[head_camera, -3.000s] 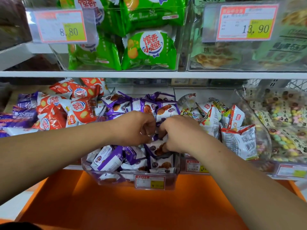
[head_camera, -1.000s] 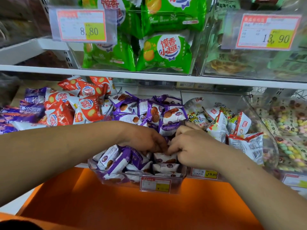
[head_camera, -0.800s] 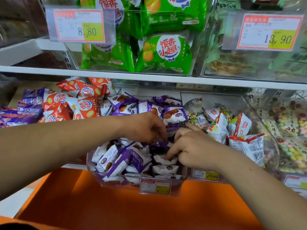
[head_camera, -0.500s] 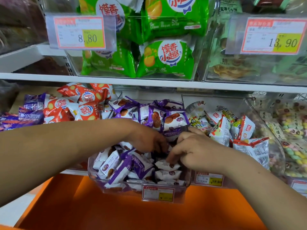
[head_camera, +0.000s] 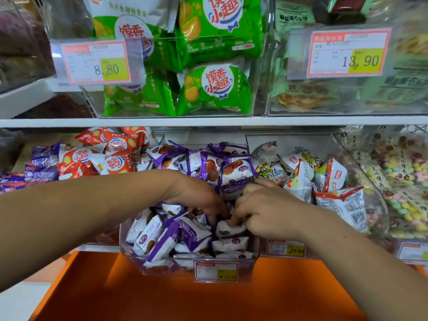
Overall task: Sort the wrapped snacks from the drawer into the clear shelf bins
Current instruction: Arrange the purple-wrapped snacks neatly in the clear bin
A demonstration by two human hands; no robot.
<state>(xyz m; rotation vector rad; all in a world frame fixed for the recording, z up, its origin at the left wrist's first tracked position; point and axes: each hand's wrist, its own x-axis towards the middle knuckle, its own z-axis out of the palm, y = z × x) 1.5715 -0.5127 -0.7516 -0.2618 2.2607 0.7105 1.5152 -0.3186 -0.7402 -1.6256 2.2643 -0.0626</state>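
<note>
Head view: purple snack (head_camera: 231,228) under right fingers (head_camera: 238,218).

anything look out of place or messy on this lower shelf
Mostly heaping. The purple snack packs are piled above the rim of their clear bin, and the red packs to the left lie in a loose pile beside other purple packs. Nothing looks torn or spilled. Both the left hand and right hand are in the bin.

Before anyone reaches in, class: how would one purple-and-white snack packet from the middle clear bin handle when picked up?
Probably light: the purple-and-white packets are small, puffy pillow packs. The glossy film looks slippery and crinkly. The biscuits pictured suggest brittle contents, so pinch gently.
</note>
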